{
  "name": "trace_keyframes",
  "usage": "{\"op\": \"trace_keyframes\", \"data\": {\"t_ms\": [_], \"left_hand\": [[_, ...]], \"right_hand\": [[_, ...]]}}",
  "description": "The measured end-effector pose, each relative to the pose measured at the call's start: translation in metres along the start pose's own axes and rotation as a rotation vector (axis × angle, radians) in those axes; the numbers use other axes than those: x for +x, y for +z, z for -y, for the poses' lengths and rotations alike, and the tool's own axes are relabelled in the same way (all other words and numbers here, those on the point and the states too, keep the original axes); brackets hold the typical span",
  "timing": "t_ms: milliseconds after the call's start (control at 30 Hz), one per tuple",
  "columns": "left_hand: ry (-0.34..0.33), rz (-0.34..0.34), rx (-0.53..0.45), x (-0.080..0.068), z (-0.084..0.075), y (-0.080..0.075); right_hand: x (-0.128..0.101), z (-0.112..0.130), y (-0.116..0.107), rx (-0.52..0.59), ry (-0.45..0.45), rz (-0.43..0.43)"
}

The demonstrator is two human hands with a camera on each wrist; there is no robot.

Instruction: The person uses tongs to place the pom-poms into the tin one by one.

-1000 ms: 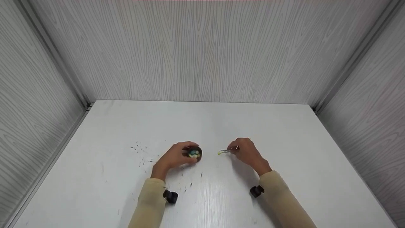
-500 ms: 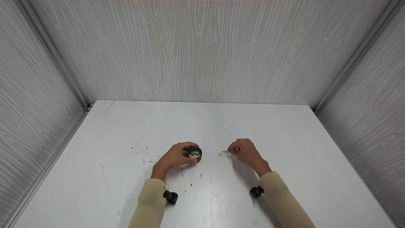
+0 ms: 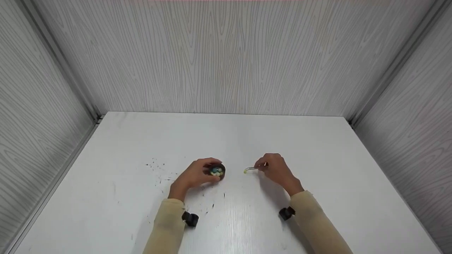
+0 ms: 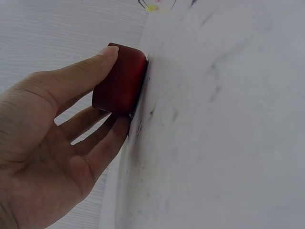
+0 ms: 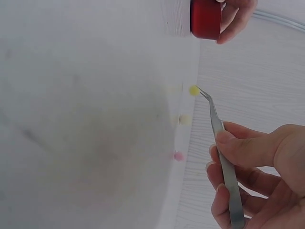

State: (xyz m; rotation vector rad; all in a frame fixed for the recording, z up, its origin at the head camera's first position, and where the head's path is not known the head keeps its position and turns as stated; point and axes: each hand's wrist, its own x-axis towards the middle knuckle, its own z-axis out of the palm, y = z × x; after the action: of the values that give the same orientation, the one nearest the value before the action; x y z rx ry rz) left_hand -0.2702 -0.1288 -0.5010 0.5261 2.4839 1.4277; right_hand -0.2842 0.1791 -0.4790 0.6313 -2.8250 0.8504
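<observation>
Left hand grips the cup of beads, right hand pinches tweezers on a yellow bead; two beads beside it remain on the table.

In the right wrist view the tweezers run off the bottom edge; the red cup is clipped at the top.

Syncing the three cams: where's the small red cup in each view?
Head: the red cup sits low, left of centre, with the left hand round it.
Left wrist: upper left of centre, held by the fingers.
Right wrist: cut off by the top edge.
Shared landmark: the yellow bead at the tweezers tip.
</observation>
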Motion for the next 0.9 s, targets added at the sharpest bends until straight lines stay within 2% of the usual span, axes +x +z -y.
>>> {"op": "trace_keyframes", "data": {"t_ms": [400, 633, 900], "left_hand": [[-0.012, -0.018, 0.008, -0.0017, -0.0022, 0.0014], [-0.019, -0.023, 0.023, -0.0022, -0.0035, 0.0017], [-0.028, -0.028, 0.026, -0.0021, -0.0038, 0.0015]], "right_hand": [[-0.0012, -0.0004, -0.0025, 0.03, 0.024, 0.024], [-0.0001, 0.0, -0.0009, 0.012, 0.045, 0.035], [0.0011, -0.0011, 0.0017, 0.004, 0.05, 0.017]]}}
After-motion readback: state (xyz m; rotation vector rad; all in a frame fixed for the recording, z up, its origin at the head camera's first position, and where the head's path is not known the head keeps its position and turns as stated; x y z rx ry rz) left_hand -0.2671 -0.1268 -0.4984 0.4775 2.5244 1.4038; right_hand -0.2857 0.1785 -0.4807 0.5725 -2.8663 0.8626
